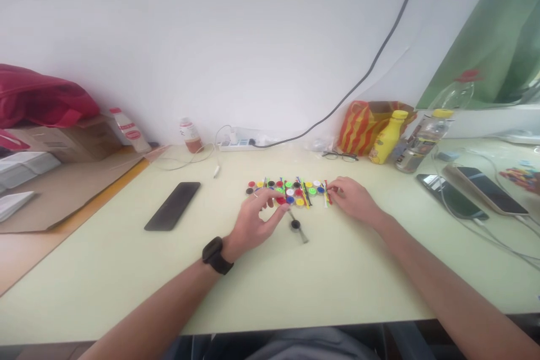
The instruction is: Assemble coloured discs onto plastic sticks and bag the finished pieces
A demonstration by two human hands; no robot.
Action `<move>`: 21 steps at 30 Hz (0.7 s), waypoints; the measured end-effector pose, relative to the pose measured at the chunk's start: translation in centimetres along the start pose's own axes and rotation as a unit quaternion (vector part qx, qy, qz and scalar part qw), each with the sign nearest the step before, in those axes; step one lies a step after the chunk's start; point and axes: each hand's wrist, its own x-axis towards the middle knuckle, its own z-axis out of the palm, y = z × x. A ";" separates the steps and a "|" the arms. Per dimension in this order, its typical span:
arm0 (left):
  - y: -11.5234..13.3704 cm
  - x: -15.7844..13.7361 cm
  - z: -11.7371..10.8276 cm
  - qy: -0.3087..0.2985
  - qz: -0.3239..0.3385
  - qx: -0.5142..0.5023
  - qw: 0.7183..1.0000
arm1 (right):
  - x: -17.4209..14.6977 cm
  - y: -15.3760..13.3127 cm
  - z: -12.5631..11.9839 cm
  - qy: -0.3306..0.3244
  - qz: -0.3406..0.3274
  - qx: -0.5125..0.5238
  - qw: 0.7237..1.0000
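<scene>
Coloured buttons (291, 191) lay in rows mid-counter (346, 275), with thin sticks (304, 194) across them; we judged we were arranging the set. Our left hand (255, 219) pinched narrowly at the near row; our right hand (352, 198) held a stick's end. One black button (295, 224) sat apart. Roughly twenty buttons, too blurred to count exactly. Next called for a fine pinch.

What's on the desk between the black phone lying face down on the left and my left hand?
In the head view nothing lies there: only bare pale green desk top runs from the flat black phone to the left hand. The coloured round caps start beyond the fingers.
</scene>
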 end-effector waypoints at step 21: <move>-0.3 0.1 -0.6 0.001 -0.062 -0.067 0.996 | -0.5 -3.4 -1.0 0.120 -0.025 0.143 0.982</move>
